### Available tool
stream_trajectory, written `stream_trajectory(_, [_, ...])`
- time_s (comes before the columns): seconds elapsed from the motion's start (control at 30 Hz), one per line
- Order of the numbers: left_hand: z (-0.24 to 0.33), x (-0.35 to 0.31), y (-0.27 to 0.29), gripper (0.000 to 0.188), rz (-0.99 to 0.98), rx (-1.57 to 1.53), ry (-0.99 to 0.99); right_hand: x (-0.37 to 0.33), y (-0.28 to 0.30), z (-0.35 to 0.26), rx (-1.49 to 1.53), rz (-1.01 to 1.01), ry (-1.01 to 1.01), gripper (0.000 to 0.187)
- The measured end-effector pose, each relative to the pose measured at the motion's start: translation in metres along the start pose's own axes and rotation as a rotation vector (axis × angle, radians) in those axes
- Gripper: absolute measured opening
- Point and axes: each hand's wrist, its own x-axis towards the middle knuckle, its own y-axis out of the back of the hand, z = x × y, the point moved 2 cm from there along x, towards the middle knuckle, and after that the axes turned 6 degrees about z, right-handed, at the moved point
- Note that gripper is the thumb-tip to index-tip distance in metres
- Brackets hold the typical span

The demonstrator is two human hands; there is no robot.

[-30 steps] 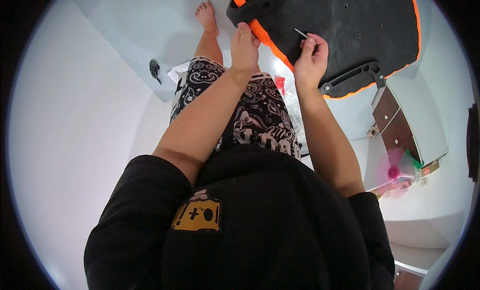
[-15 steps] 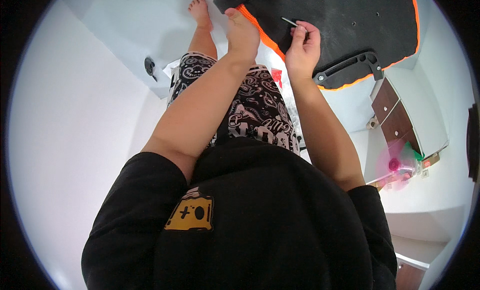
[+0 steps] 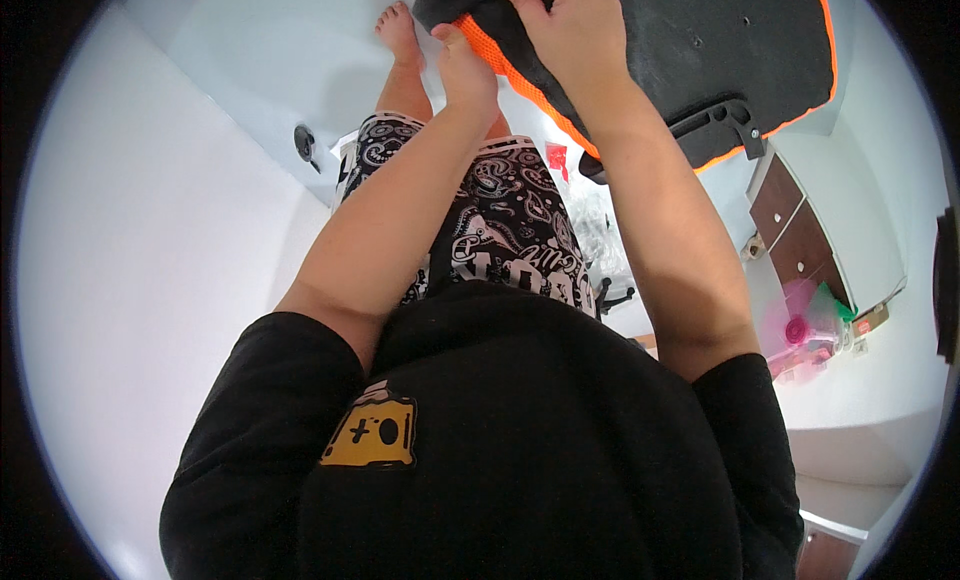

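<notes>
A padded chair seat (image 3: 700, 40), black underneath with a bright orange mesh edge (image 3: 520, 85), is turned with its underside toward me. My left hand (image 3: 470, 78) is closed around a black curved armrest (image 3: 432, 8) at the seat's left edge, its thumb lying on the armrest. Near the top of the view, my right hand (image 3: 580, 40) presses thumb and fingers together over the seat's left corner. A thin metal rod seen in it before is now mostly hidden by the fingers and the picture's edge. Another black armrest (image 3: 715, 120) is bolted along the seat's near side.
Small holes dot the seat's underside. Below it lie clear plastic wrapping (image 3: 603, 235), a red packet (image 3: 557, 157) and a black part (image 3: 614, 297). A pink fan (image 3: 796, 330) and brown-fronted drawers (image 3: 790, 220) stand at right; a small black object (image 3: 305, 142) is at left.
My right hand has moved up and left across the seat with the metal rod, toward the left armrest. My left hand has shifted slightly left and down, still holding that armrest.
</notes>
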Motion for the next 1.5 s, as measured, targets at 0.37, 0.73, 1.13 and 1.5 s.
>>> stream_trajectory(0.37, [0.012,-0.020,-0.014,0.060,0.048,-0.051,-0.057,0.023,0.003,-0.012,-0.312,-0.188,0.202,0.011])
stream_trajectory(0.73, [0.007,-0.017,-0.002,0.080,0.059,0.289,-0.015,0.007,-0.021,0.006,-0.610,-0.172,0.353,0.018])
stream_trajectory(1.13, [0.026,-0.033,-0.013,0.088,0.118,0.506,-0.014,-0.012,-0.042,-0.011,-0.489,-0.118,-0.307,0.032])
stream_trajectory(1.5, [0.045,-0.041,-0.023,0.078,0.084,0.675,-0.085,-0.025,-0.012,-0.011,-0.391,-0.182,-0.116,0.029])
